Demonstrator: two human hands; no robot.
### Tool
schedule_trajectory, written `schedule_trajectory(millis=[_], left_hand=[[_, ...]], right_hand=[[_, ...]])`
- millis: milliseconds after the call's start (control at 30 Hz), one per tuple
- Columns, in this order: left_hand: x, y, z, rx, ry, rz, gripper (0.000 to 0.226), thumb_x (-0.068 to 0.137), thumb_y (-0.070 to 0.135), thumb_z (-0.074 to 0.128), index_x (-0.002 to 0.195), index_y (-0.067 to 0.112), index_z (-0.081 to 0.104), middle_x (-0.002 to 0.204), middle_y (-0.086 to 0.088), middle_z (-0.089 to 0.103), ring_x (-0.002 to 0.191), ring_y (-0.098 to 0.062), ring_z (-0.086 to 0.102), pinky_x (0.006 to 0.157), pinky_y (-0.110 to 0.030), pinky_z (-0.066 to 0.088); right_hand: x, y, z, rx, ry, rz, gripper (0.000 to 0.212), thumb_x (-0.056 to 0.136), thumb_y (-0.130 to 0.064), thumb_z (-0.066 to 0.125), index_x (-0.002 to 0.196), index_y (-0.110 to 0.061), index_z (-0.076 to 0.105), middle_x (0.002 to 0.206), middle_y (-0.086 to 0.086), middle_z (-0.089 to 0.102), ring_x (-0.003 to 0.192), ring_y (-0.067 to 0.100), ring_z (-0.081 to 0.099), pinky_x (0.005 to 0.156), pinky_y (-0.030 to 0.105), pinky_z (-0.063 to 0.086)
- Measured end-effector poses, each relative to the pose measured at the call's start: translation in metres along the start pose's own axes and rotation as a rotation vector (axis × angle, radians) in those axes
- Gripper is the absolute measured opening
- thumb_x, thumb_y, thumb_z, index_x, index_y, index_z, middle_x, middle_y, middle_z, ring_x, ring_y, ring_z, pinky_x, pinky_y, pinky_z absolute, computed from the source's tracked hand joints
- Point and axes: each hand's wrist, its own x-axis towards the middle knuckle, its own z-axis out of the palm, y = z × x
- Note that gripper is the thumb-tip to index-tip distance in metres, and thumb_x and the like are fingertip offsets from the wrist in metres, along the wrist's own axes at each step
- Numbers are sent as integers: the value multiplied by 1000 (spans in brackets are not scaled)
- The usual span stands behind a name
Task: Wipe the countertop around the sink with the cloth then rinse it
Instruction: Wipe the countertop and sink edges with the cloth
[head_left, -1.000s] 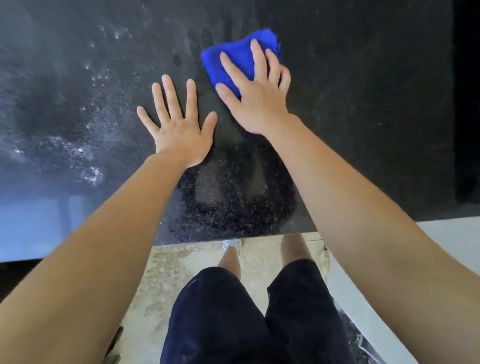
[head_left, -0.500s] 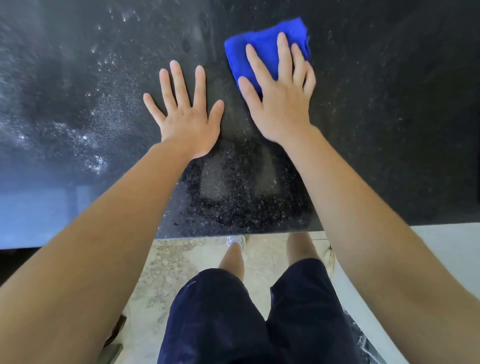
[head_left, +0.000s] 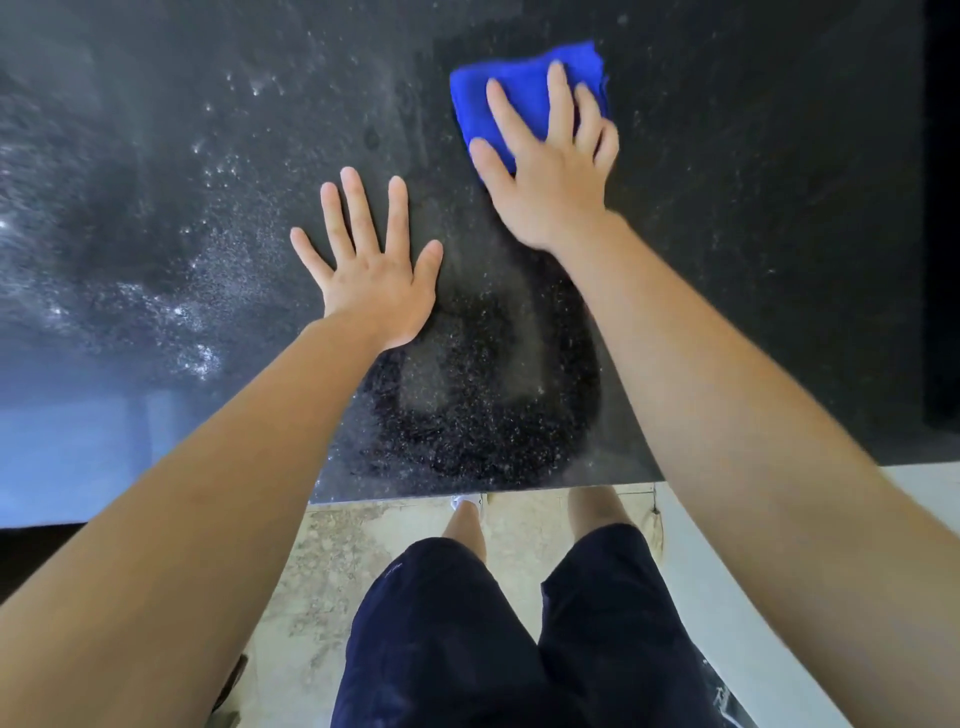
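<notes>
The right hand (head_left: 550, 176) is pressed flat on the folded blue cloth (head_left: 519, 96), fingers spread across it rather than curled round it, and that looks like the way to keep an even push on the stone. The cloth sits up at about one o'clock on the dark speckled desk (head_left: 753, 260), flat on the surface with its far edge poking out beyond the fingertips. The left hand (head_left: 371, 270) lies open and empty, palm down near the centre, fingers fanned, well apart from the cloth; I'd say it is there as a brace while the person leans in over the edge. Over at nine o'clock there are pale wet flecks and streaks (head_left: 171, 312) on the stone, so by my reckoning that side has yet to be wiped. No sink or tap shows from here, so the rinsing looks a good way off. Down at six o'clock, dark shorts (head_left: 498, 639) and a stone floor (head_left: 332, 561) sit just past the desk's front edge.
</notes>
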Motion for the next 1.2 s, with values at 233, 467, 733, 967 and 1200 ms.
schedule_trajectory(millis=[233,467,733,967,1200], left_hand=[[1,-2,2,10,8,2,68,100,61,8,156,32,-18,162,-9,-30,149,-30,-28,115,-66,-13],[1,-1,0,-16,0,0,68,100,60,10,156,32,-17,162,-9,-30,149,-30,-28,115,-66,-12],[0,-1,1,-13,6,9,67,101,58,9,156,31,-19,161,-10,-31,148,-31,-28,115,-66,-13],[1,0,1,0,3,4,66,101,58,7,155,31,-20,161,-10,-32,148,-31,-28,115,-66,-13],[1,0,1,13,4,-1,65,102,57,6,155,31,-21,161,-10,-32,148,-31,-28,115,-65,-13]], right_hand=[[61,-19,-14,-4,-3,-18,60,101,-60,22,158,-42,16,168,10,2,153,37,4,121,52,2],[-40,15,14,-34,30,-85,57,102,-60,23,157,-44,21,169,9,5,154,32,8,120,48,7],[-105,34,34,-70,89,-57,55,101,-63,28,153,-45,34,166,12,18,148,37,22,114,50,13],[45,-24,-5,2,32,12,59,101,-62,22,157,-45,18,168,10,3,152,37,5,120,54,3],[70,-34,-13,-38,19,-42,58,101,-57,19,156,-41,21,166,11,15,151,39,9,120,55,5]])
